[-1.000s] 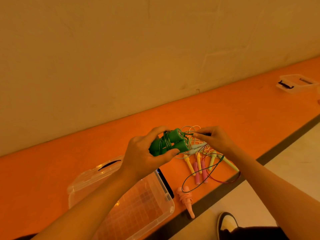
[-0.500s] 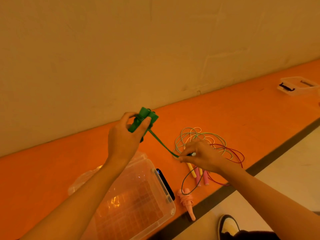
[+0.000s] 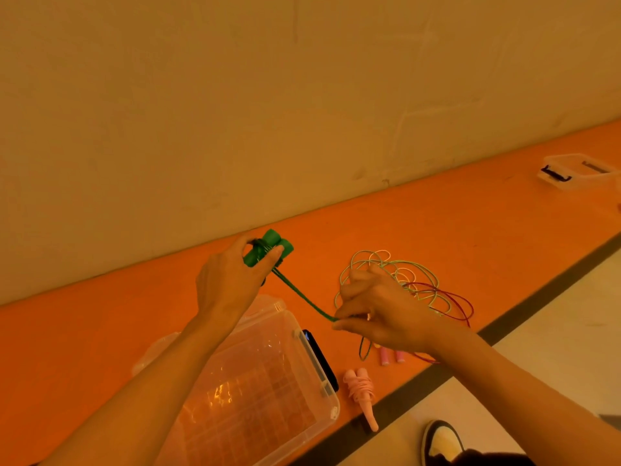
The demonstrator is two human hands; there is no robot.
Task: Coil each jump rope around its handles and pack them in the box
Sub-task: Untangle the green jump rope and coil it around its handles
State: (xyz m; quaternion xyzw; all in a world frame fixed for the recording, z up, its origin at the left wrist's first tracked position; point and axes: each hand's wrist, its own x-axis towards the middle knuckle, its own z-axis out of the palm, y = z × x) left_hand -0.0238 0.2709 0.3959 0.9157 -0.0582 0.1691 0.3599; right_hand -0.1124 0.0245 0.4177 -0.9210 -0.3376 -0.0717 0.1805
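Note:
My left hand (image 3: 228, 284) grips the two green handles (image 3: 268, 252) of a jump rope, held up above the orange table with a few turns of cord around them. The green cord (image 3: 302, 297) runs taut down to my right hand (image 3: 376, 317), which pinches it. Below my left arm stands the clear plastic box (image 3: 268, 385), open and with nothing in it. A coiled pink jump rope (image 3: 361, 395) lies by the box's right side. Loose pale green and red cords (image 3: 420, 284) tangle behind my right hand, with pink handle ends (image 3: 391, 356) below it.
The orange table (image 3: 437, 223) runs along a plain wall. A second clear box (image 3: 574, 171) with a black latch sits far right. The table's dark front edge (image 3: 537, 297) borders a pale floor, where my shoe (image 3: 443, 442) shows.
My left hand lifted the green handles up and to the left. My right hand dropped and pulled the green cord tight between them.

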